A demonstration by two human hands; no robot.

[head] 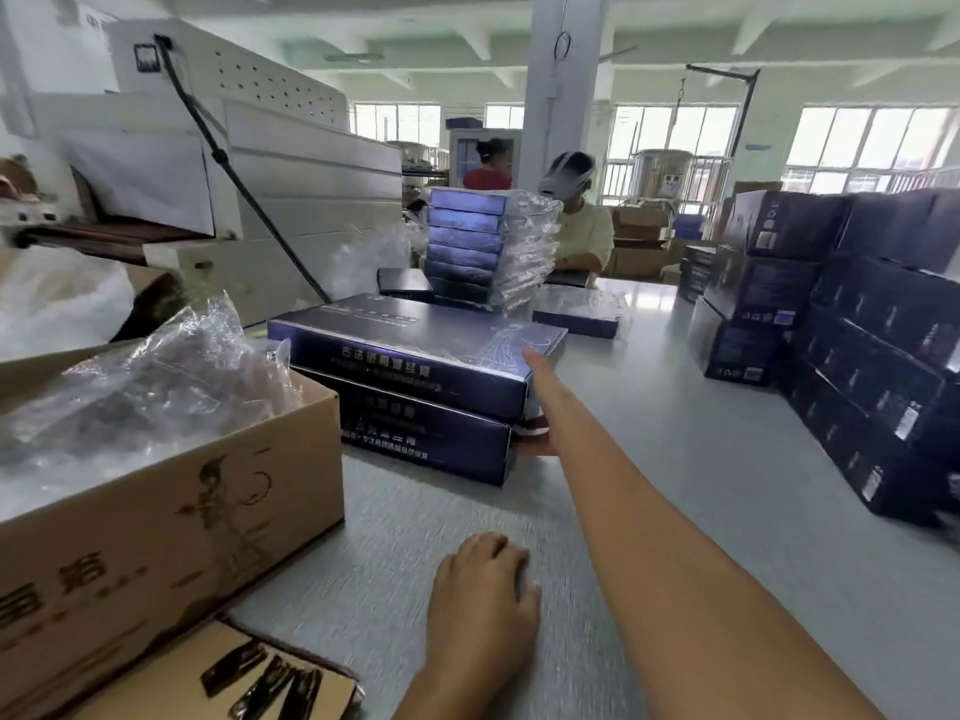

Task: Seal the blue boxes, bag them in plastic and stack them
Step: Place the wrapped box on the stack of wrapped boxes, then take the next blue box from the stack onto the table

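Observation:
Two blue boxes lie stacked in the middle of the grey table [649,459], the top blue box [415,350] on the lower blue box [426,439]. My right hand [537,402] grips the stack's right end, thumb on the top box's lid, fingers curled round the end lower down. My left hand [483,589] rests on the table near me, fingers loosely bent, holding nothing. Farther back stands a tall stack of bagged blue boxes [467,241], with one more bagged box [576,309] to its right.
An open cardboard carton [171,501] full of clear plastic bags [156,387] stands at my left, a flat carton [223,678] below it. Dark boxes [872,356] are piled at the right. A white machine [270,163] stands behind; a person [576,226] works across the table.

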